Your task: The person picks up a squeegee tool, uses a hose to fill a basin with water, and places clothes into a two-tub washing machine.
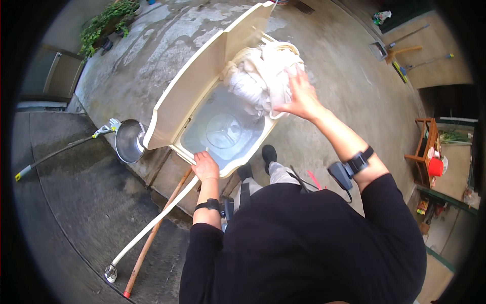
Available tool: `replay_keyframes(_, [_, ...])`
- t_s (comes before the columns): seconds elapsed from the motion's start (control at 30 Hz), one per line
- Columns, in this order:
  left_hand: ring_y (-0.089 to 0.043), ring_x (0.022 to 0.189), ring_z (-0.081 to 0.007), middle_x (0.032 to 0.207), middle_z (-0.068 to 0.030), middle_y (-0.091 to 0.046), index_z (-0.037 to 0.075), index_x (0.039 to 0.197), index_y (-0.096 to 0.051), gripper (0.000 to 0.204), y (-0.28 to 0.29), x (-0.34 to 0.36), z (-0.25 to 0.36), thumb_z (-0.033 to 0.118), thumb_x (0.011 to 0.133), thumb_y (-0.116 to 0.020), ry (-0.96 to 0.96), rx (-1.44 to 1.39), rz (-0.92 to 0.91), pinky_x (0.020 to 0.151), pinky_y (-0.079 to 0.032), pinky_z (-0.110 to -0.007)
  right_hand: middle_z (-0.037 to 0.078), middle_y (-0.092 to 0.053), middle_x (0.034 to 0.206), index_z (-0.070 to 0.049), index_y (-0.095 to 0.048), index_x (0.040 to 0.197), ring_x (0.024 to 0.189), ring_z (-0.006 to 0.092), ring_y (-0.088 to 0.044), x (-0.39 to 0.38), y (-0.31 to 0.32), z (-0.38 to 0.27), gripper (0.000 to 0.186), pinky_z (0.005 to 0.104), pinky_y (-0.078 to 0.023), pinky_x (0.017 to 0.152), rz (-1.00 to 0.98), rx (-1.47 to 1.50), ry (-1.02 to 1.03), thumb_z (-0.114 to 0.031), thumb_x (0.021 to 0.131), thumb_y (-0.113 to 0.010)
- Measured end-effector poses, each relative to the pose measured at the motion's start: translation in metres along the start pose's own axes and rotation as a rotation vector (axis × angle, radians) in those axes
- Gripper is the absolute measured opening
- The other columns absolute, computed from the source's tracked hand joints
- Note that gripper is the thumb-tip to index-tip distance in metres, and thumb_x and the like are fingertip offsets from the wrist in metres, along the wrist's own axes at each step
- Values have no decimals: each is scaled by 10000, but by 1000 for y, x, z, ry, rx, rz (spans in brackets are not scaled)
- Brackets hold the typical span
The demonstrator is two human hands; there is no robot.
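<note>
A cream washing machine [185, 91] stands with its lids raised; its tub holds bluish water [205, 116] over a round plate at the bottom. A heap of white cloth [255, 76] lies at its right end. My left hand [205, 164] is closed round a white hose [152, 218] at the tub's near left rim, the hose's end poking up past my fingers. My right hand [298, 99] rests against the cloth's right side, fingers spread and thumb out.
A metal basin [126, 137], a long-handled tool [61, 152] and a wooden pole [147, 243] lie on the left. Plants [101, 25] stand at the back left. On the right are brooms [400, 71], a dustpan [378, 50], a wooden rack [420, 147] and a red bucket [435, 167].
</note>
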State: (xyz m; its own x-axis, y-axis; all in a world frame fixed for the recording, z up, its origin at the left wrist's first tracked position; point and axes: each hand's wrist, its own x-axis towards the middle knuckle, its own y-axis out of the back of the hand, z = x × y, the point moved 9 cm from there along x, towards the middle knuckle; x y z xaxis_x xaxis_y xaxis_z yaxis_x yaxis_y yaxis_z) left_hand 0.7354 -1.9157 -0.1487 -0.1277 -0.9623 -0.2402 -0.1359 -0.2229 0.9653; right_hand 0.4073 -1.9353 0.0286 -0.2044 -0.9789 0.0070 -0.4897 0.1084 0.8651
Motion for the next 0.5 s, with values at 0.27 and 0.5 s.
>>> replay_keyframes(0.27, [-399,1050,-207,972,-73,-508,60,893,-494,168,3,2,1,127,753,-429,20,-37,37,746,-385,-419,94,-161,1356,-287,-276,1265,1240,354,-140,92,-91,-13,770,671,-214,852,-274,-680,116,-235,594,-649])
replay_keyframes(0.5, [-415,1032,-215,950,-80,-515,55,865,-496,161,7,-2,0,127,728,-451,9,-16,93,745,-379,-425,79,-427,1118,-210,-469,1066,1075,275,-380,102,-86,-6,626,557,-347,751,-229,-625,258,-164,486,-698])
